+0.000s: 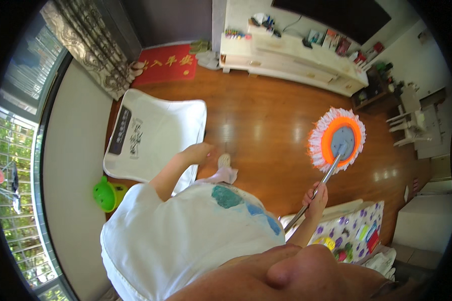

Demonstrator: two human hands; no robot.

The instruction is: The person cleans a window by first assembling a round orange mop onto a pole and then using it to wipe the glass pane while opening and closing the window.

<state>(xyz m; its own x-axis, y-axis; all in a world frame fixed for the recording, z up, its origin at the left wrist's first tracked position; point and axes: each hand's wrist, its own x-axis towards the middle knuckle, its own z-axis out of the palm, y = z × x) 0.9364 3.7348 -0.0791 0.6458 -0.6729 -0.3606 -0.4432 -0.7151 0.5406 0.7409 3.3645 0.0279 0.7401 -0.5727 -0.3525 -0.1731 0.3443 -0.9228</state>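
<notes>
My right hand grips the shiny metal handle of a spin mop. The mop's round head has a grey plate, an orange ring and a fringe of white and orange strands. It lies beyond the hand with the plate facing up; whether the strands touch the floor I cannot tell. The handle's lower end in view passes behind my white shirt. My left hand hangs in front of me, blurred, with no object visible in it. Close to it is a white-covered piece of furniture bearing dark writing.
Glossy wooden flooring stretches ahead. A long white TV cabinet lines the far wall, beside a red doormat and shoes. At left stands a green bin; at right, a table with a purple-patterned cloth and a white chair.
</notes>
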